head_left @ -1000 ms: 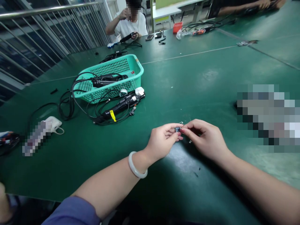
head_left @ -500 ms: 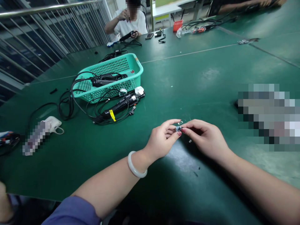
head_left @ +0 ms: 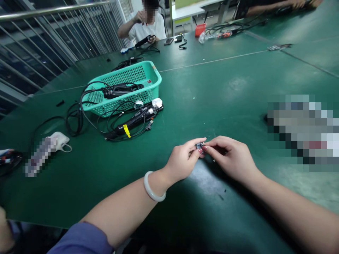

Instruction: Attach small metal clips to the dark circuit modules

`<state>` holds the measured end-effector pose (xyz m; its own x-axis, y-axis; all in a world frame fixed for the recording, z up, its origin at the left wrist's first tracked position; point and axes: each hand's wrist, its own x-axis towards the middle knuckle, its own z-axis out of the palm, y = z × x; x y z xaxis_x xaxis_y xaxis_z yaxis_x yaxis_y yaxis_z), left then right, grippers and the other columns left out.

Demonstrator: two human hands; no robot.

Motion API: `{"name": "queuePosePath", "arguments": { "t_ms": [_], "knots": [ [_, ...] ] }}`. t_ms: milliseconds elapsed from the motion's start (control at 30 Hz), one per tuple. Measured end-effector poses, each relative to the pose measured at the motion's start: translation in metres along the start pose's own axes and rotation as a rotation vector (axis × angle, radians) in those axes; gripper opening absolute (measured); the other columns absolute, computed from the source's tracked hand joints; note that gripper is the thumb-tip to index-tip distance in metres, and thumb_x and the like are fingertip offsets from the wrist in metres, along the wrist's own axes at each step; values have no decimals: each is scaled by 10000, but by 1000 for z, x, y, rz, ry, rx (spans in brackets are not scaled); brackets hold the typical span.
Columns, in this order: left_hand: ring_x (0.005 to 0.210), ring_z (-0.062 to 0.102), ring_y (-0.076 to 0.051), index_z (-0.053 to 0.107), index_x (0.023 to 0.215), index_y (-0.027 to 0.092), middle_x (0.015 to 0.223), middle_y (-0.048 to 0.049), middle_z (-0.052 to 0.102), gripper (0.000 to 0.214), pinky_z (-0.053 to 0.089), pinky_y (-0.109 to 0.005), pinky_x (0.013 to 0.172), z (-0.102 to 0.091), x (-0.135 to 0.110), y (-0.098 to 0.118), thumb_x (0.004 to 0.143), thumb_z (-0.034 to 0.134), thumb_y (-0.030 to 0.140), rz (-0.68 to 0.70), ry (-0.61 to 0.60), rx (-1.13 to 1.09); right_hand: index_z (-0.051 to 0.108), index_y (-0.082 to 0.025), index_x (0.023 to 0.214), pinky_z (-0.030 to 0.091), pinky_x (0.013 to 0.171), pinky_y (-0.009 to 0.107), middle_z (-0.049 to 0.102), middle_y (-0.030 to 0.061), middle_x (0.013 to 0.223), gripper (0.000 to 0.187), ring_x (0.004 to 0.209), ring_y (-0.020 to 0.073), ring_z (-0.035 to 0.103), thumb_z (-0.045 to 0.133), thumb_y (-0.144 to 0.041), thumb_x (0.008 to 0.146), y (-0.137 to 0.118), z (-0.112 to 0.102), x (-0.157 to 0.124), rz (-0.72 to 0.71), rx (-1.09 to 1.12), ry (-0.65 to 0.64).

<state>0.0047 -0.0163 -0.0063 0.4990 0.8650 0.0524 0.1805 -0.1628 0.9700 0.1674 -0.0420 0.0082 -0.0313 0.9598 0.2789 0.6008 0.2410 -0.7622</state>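
Above the green table (head_left: 169, 211), my left hand (head_left: 182, 158) is closed in a pinch on a tiny grey-and-black part (head_left: 200, 145), too small to name its kind. My right hand (head_left: 233, 153) meets it from the right, thumb and forefinger pinched at the part's right edge. Both sets of fingertips nearly touch and cover much of the part. A pale bangle (head_left: 154, 187) circles my left wrist. Small dark specks lie on the tabletop below my right hand.
A turquoise basket (head_left: 156, 86) holds a black corded tool. Another black corded tool (head_left: 137, 120) with a yellow tag lies before it. A blurred-out device (head_left: 304, 130) is on the right, a phone-like item (head_left: 47, 151) on the left. A person (head_left: 148, 28) sits across the table.
The small part has turned and shifted slightly left between my fingers, showing more of its face. My right fingertips have moved a little left with it. The small pale frame-shaped piece beyond them no longer shows.
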Motion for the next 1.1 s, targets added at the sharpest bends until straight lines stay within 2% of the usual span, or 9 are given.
{"name": "queuePosePath", "arguments": {
  "t_ms": [233,367,667,900,1100],
  "knots": [
    [868,688,-171,565,1185,118,984,-109,712,342,556,-313,834,0,-2,9,868,478,212,-6,27,29,667,-216,736,444,586,276,675,28,754,129,670,148,592,588,-265,826,-1,1,-1,-33,-10,36],
    [852,689,-170,566,1189,109,943,-103,720,347,554,-318,837,-1,-1,9,868,484,213,3,12,29,667,-217,721,455,615,282,680,26,748,134,687,155,606,594,-277,816,0,0,0,13,37,18],
    [947,676,-183,505,1282,141,1044,-106,699,411,531,-342,910,1,1,-1,876,482,200,20,-49,-88,679,-215,712,450,628,294,679,22,719,160,673,161,602,596,-318,802,4,-2,3,120,111,-4],
    [899,687,-176,507,1279,123,832,-55,702,413,542,-340,899,1,0,0,872,477,185,27,-29,-86,677,-212,724,422,558,274,646,15,684,146,603,133,552,595,-291,814,1,-3,1,8,-8,45],
    [903,689,-174,508,1269,100,951,-106,716,422,549,-308,880,1,-1,3,853,485,166,52,-10,-53,664,-210,720,407,524,265,632,13,670,139,568,123,525,594,-275,819,-2,-3,1,-31,-49,75]
  ]
}}
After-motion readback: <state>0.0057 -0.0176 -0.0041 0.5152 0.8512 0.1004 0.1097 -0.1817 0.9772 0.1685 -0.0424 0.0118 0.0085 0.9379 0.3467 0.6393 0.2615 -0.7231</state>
